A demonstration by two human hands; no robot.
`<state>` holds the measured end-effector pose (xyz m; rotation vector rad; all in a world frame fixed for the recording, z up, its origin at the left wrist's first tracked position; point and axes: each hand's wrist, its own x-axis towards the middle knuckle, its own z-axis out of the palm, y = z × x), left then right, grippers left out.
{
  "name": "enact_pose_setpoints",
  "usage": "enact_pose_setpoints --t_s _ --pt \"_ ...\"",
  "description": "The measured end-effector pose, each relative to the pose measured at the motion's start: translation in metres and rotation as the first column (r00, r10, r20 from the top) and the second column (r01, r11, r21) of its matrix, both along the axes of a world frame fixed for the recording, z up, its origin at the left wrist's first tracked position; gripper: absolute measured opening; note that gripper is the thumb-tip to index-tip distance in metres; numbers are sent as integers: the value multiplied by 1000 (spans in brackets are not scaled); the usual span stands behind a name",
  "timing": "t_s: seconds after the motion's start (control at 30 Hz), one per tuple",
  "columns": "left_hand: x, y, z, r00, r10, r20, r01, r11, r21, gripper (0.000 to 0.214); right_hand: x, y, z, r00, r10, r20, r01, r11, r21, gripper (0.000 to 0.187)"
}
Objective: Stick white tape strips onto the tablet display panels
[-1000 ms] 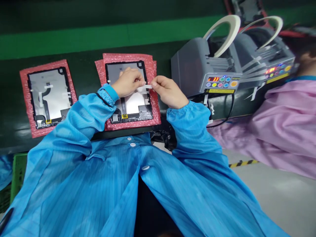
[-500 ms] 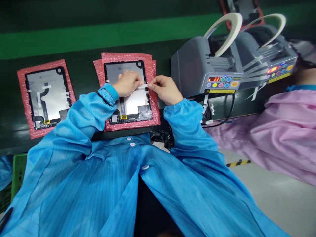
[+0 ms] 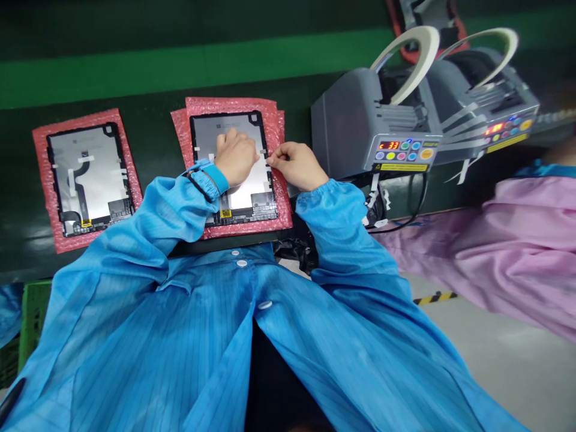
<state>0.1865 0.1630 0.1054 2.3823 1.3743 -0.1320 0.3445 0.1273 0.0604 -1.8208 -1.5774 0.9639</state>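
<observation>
An open tablet back (image 3: pixel 245 191), silver inside a black frame, lies on a pink bubble-wrap sheet (image 3: pixel 279 126) in front of me. My left hand (image 3: pixel 234 157) rests on its middle with the fingers bent down onto the panel. At the panel's right edge my right hand (image 3: pixel 294 165) pinches the end of a short white tape strip (image 3: pixel 270 161). The strip lies low against the frame between the two hands. Both arms wear blue smock sleeves, and a blue band circles my left wrist.
A second open tablet (image 3: pixel 87 177) lies on its own pink sheet (image 3: pixel 42 180) at the left. Two grey tape dispensers (image 3: pixel 373 120) with white tape rolls stand at the right. A person's pink sleeve (image 3: pixel 517 240) reaches in from the right. The dark belt has a green rail (image 3: pixel 135 69) behind.
Both hands have dropped toward the panel. The tape strip, held up between the fingertips before, is now down at the tablet's right edge, and my left hand lies over the panel's middle.
</observation>
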Motion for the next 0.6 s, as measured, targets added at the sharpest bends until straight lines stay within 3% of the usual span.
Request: enact_pose_setpoints --t_s 0.2,0.37,0.5,0.6 --pt "0 -2 -5 1000 -11 21 10 1000 18 21 -4 2 9 999 -34 5 34 994 -108 16" --pt "-2 1 -5 998 20 66 -20 1000 -15 16 1 3 -3 980 -142 -143 116 977 -177 34" --pt "-9 7 -4 980 115 163 -110 993 -41 16 9 1 -18 926 -230 -300 199 971 -130 54" --pt "-11 8 -6 971 126 205 -117 992 -55 21 9 -2 -26 885 -211 -414 199 977 -72 57"
